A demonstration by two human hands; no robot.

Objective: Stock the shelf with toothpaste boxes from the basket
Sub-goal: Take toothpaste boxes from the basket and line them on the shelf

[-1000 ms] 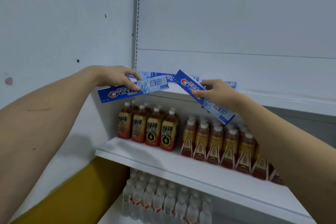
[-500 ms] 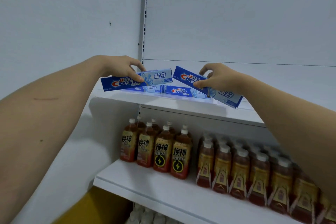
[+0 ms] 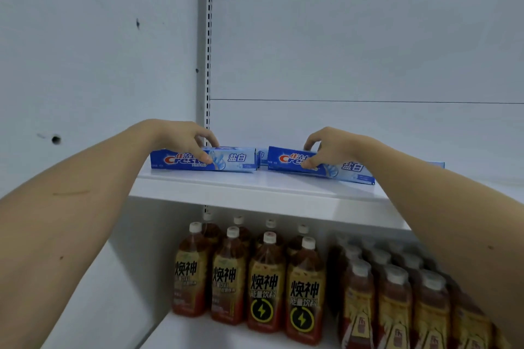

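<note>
Two blue Crest toothpaste boxes stand on their long edges on the white upper shelf [image 3: 255, 193]. My left hand [image 3: 184, 139] grips the left box [image 3: 235, 160] from above, thumb on its front face. My right hand [image 3: 329, 147] grips the right box [image 3: 351, 170] the same way; that box angles slightly toward me at its right end. More blue boxes [image 3: 262, 154] show behind them, mostly hidden. The basket is out of view.
Below the upper shelf stand rows of amber drink bottles [image 3: 263, 283] on a lower shelf, with more bottles [image 3: 394, 300] to the right. A perforated metal upright [image 3: 208, 65] runs up the back panel. A white wall [image 3: 85, 65] closes the left side.
Both hands came down from mid-air and the two boxes now rest on the upper shelf, set level. The view has tilted upward and moved closer to the shelf.
</note>
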